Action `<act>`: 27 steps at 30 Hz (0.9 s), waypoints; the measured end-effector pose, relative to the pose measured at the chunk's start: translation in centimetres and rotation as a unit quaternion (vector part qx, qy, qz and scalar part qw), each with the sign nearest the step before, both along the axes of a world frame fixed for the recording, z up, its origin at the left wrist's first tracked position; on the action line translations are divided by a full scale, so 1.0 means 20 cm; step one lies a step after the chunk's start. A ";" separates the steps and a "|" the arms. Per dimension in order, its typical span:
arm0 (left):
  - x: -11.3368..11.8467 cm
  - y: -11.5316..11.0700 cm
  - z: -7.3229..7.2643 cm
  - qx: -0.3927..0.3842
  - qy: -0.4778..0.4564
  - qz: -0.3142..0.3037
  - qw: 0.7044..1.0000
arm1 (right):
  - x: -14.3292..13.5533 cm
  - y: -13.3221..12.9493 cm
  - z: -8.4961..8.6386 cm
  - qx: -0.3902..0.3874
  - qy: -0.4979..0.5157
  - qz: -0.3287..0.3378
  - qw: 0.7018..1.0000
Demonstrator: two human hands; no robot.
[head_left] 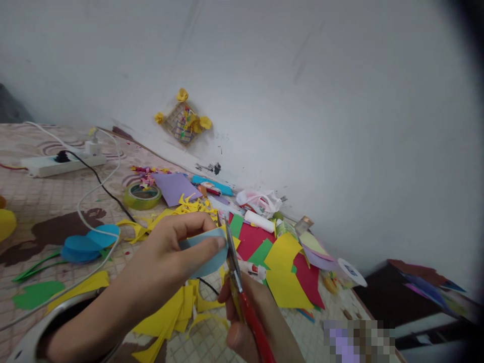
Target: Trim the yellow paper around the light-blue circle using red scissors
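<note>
In the head view my left hand (pixel 176 257) pinches a light blue paper piece (pixel 212 259) with a rounded edge, the thumb lying on top of it. My right hand (pixel 260 312) is closed round red-handled scissors (pixel 235 267), whose blades point up and away from me. The blades stand slightly apart at the right edge of the blue paper; whether they touch it is hard to tell. Yellow paper pieces (pixel 166 315) lie beneath my hands, and yellow scraps (pixel 194 205) lie beyond them.
A power strip (pixel 68 164) with cables lies at the far left, near clear tape (pixel 142 195) and purple paper (pixel 176 189). Blue paper shapes (pixel 88 244) lie at left. Yellow sheets (pixel 285 272), red paper (pixel 253 244) and a glue stick (pixel 257 271) lie at right. A wall rises behind.
</note>
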State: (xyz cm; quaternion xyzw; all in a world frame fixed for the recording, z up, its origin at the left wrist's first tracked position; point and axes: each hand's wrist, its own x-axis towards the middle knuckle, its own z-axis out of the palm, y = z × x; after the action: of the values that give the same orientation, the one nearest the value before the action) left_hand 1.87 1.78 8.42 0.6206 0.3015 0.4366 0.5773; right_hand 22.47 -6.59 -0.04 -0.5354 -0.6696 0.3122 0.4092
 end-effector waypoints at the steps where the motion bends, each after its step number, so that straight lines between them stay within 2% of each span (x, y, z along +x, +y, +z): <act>1: 0.00 0.00 0.00 -0.013 0.003 0.000 1.000 | 0.00 -0.01 0.00 0.002 -0.003 -0.007 1.000; 6: -0.01 0.00 0.01 -0.040 0.008 0.002 0.999 | -0.01 -0.03 0.00 0.005 -0.009 -0.023 1.000; 14: -0.01 0.00 0.00 -0.030 -0.009 0.002 1.000 | -0.02 0.03 0.13 -0.007 -0.004 0.025 1.000; 17: -0.01 -0.01 -0.01 -0.022 -0.017 0.003 1.000 | -0.01 0.04 0.11 -0.010 -0.010 0.008 1.000; 27: -0.01 -0.01 0.00 -0.017 -0.034 0.003 0.999 | 0.04 0.03 0.04 -0.039 0.010 0.014 0.999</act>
State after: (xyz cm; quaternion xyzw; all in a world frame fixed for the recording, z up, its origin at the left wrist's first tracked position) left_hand 1.64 1.59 8.44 0.5944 0.2910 0.4540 0.5966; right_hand 23.27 -6.01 0.69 -0.5385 -0.6600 0.3494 0.3904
